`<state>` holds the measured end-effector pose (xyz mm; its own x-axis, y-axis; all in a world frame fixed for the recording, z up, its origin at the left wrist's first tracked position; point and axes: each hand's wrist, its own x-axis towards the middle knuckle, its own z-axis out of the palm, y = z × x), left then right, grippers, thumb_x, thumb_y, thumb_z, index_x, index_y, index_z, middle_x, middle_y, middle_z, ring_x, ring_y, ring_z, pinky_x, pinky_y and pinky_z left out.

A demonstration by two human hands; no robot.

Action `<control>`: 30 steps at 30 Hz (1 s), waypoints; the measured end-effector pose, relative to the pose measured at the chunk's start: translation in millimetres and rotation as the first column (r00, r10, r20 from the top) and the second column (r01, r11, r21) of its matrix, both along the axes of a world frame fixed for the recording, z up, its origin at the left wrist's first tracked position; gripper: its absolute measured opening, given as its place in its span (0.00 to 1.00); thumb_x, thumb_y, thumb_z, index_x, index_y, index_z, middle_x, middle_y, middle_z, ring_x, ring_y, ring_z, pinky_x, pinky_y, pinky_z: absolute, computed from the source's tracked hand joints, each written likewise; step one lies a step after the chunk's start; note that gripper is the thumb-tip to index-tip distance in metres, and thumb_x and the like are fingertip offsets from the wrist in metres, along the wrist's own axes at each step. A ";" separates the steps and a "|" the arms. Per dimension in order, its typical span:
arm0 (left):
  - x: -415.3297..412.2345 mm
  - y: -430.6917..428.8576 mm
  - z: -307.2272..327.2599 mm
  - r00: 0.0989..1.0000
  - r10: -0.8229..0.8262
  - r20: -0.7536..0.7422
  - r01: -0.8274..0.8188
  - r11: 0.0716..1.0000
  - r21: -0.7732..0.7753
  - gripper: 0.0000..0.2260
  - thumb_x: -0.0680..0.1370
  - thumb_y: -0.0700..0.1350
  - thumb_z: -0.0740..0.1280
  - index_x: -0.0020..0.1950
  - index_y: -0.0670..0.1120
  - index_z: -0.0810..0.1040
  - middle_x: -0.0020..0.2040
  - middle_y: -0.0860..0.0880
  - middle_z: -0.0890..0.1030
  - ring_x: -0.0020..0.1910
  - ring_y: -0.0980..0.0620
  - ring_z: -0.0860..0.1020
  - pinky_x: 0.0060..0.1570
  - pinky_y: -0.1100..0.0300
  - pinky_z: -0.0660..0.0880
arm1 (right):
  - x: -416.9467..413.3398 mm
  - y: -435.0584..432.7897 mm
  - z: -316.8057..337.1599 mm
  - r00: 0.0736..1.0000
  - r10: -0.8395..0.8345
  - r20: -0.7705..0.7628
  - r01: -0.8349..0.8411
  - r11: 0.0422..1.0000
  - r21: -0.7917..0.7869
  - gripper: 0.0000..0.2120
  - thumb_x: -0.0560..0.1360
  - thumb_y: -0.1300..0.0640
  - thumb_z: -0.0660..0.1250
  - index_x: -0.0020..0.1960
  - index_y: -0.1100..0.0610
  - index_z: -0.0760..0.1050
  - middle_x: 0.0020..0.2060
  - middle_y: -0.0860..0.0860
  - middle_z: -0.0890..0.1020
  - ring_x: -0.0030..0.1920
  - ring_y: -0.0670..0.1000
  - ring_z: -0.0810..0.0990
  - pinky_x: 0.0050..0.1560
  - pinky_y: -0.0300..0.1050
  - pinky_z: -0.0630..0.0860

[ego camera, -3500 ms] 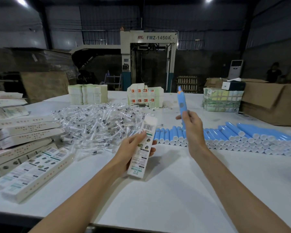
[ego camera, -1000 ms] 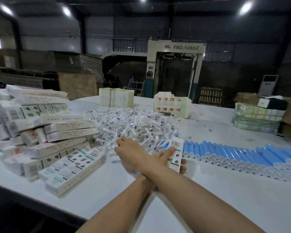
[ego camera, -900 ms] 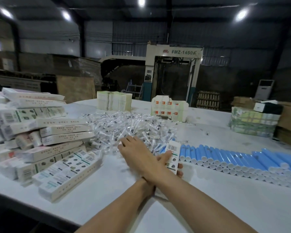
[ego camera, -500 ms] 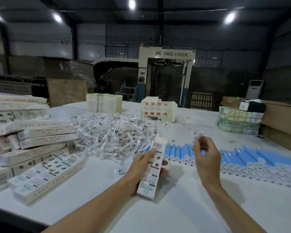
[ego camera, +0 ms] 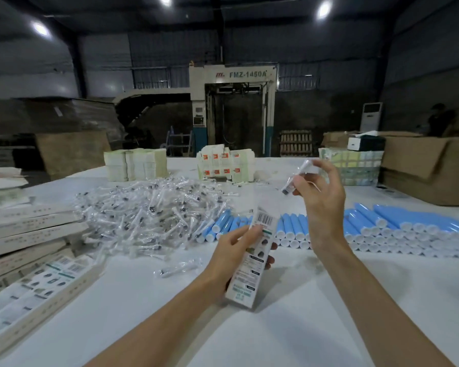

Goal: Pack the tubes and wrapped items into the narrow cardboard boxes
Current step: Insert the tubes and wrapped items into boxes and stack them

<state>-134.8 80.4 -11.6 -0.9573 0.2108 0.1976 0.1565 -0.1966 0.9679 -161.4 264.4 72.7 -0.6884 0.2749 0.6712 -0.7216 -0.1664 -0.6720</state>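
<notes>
1. The left hand (ego camera: 231, 254) wraps its fingers round a narrow box (ego camera: 247, 283), tilted with its top end up, probably to be loaded from that end.
2. The right hand (ego camera: 323, 207) pinches one wrapped item (ego camera: 298, 176) between its fingers, above the box and apart from it.
3. What the box holds is hidden. Blue tubes (ego camera: 382, 229) and a pile of wrapped items (ego camera: 149, 215) lie on the worktop (ego camera: 289, 327).

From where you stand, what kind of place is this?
Likely a factory packing floor: an FMZ-1450A machine stands behind, and the table holds rows of blue tubes and a heap of clear-wrapped items.
</notes>
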 end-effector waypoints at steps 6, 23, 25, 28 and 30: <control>2.8 5.0 1.2 0.997 -0.032 -0.077 0.029 0.999 -0.034 0.20 0.80 0.64 0.73 0.62 0.50 0.86 0.57 0.39 0.88 0.49 0.38 0.88 0.48 0.50 0.85 | 2.1 -9.0 -2.8 0.996 -0.027 0.083 -0.004 0.937 0.350 0.15 0.78 0.63 0.73 0.60 0.51 0.74 0.41 0.46 0.86 0.41 0.46 0.85 0.40 0.36 0.79; -1.6 -10.0 2.3 0.995 0.097 -0.008 -0.094 0.979 0.178 0.21 0.81 0.59 0.73 0.68 0.46 0.83 0.60 0.37 0.87 0.56 0.35 0.87 0.52 0.48 0.85 | -1.6 -18.4 -33.1 0.984 -0.020 0.176 -0.072 0.863 0.500 0.10 0.82 0.49 0.69 0.62 0.42 0.75 0.58 0.44 0.78 0.57 0.43 0.79 0.51 0.32 0.74; -2.4 -11.5 2.5 0.996 0.093 -0.017 -0.087 0.971 0.224 0.21 0.82 0.57 0.73 0.71 0.48 0.79 0.61 0.37 0.86 0.57 0.34 0.87 0.52 0.46 0.86 | 0.7 -20.2 -39.7 0.960 0.108 0.260 -0.225 0.847 0.482 0.14 0.81 0.49 0.72 0.64 0.39 0.74 0.53 0.44 0.83 0.55 0.42 0.82 0.50 0.35 0.79; -4.7 -9.5 0.0 0.998 0.062 -0.005 -0.059 0.965 0.257 0.25 0.82 0.54 0.74 0.76 0.54 0.70 0.60 0.37 0.86 0.56 0.33 0.87 0.51 0.45 0.86 | 0.9 -25.8 -54.5 0.932 0.240 0.272 -0.335 0.856 0.393 0.19 0.80 0.54 0.73 0.68 0.42 0.74 0.52 0.46 0.86 0.53 0.48 0.86 0.50 0.42 0.82; -6.7 -8.0 -1.6 0.999 0.040 -0.017 -0.034 0.966 0.257 0.27 0.82 0.53 0.74 0.76 0.60 0.65 0.61 0.38 0.87 0.56 0.34 0.87 0.50 0.44 0.86 | -0.3 -28.3 -58.8 0.937 0.247 0.248 -0.326 0.873 0.362 0.20 0.80 0.57 0.74 0.68 0.43 0.74 0.50 0.47 0.86 0.50 0.49 0.86 0.45 0.40 0.82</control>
